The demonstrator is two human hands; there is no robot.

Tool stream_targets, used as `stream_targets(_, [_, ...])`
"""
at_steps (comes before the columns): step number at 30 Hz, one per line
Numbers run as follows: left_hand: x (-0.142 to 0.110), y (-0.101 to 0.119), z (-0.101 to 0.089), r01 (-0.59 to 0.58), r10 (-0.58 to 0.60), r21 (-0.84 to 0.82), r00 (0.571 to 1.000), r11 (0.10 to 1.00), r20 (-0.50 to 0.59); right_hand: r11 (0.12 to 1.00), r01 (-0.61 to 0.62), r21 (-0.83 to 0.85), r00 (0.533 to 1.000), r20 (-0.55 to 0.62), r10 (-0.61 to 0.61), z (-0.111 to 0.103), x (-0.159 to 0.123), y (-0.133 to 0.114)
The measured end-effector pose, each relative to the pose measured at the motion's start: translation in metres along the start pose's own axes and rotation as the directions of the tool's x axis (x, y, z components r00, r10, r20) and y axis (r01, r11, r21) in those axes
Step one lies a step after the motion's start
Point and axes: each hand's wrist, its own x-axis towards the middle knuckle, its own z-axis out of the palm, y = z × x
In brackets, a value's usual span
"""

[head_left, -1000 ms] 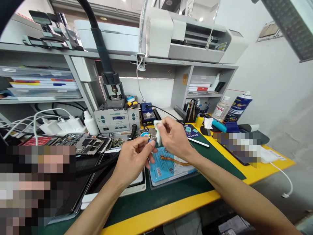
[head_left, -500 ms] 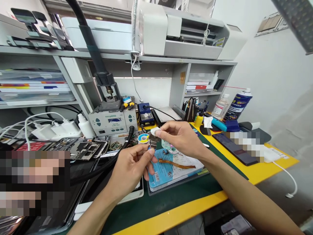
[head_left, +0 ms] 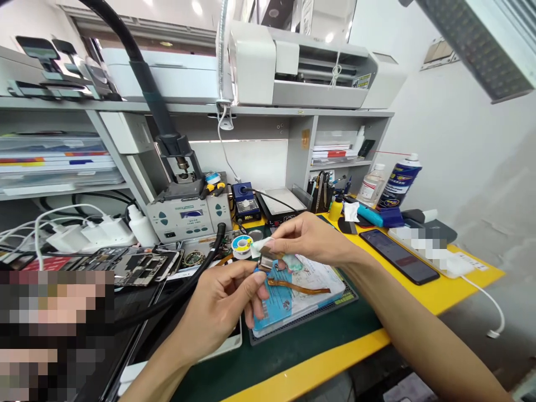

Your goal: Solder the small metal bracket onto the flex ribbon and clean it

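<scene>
My left hand (head_left: 226, 298) is closed, pinching a small shiny metal piece (head_left: 267, 260) with a bit of blue at its lower end. What kind of part it is I cannot tell. Right beside it, my right hand (head_left: 312, 239) pinches a crumpled white tissue (head_left: 258, 245) close to the top of the metal piece. Below both hands, an orange-brown flex cable (head_left: 305, 288) lies across a blue and white booklet (head_left: 278, 312). A solder spool (head_left: 242, 245) stands just behind the left fingertips.
A hot-air station (head_left: 184, 218) with a black hose (head_left: 196, 279) stands at the back left. Opened device boards (head_left: 138, 268) lie at left. On the yellow table edge at right are a phone (head_left: 400, 257), a spray can (head_left: 397, 181) and a clear bottle (head_left: 371, 187).
The view has tilted up slightly and shifted right. The tissue in my right hand has come lower, nearer the metal piece. My left hand keeps the same pinch.
</scene>
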Motion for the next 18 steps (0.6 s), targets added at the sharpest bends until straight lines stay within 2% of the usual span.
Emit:
stream_targets(2, [0.0,-0.001,0.0,0.01,-0.01,-0.01,1.0,1.0,0.003,0.997,0.056,-0.06,0.998,0.021,-0.055,0.001,0.0,0.0])
stream_targets(8, [0.001,0.005,-0.002,0.022,-0.022,0.005,0.999,1.0,-0.041,0.96,0.185,-0.209,0.973,-0.096,-0.209,0.012,0.002,0.003])
stream_targets(11, [0.004,0.008,-0.001,0.014,-0.013,0.005,0.997,1.0,-0.076,0.958,0.195,-0.211,0.956,-0.176,-0.233,0.019,0.004,0.005])
stream_targets(13, [0.004,0.008,-0.001,0.01,-0.01,-0.008,0.996,1.0,-0.086,0.953,0.204,-0.223,0.927,-0.27,-0.261,0.022,0.004,0.006])
stream_targets(15, [0.004,0.007,0.0,0.009,-0.011,-0.026,0.996,1.0,-0.086,0.961,0.199,-0.192,0.889,-0.376,-0.259,0.022,0.005,0.006])
stream_targets(18, [0.002,0.005,-0.001,0.012,-0.015,-0.053,0.998,0.999,-0.069,0.988,0.155,-0.006,0.87,-0.473,-0.14,0.013,0.006,0.004])
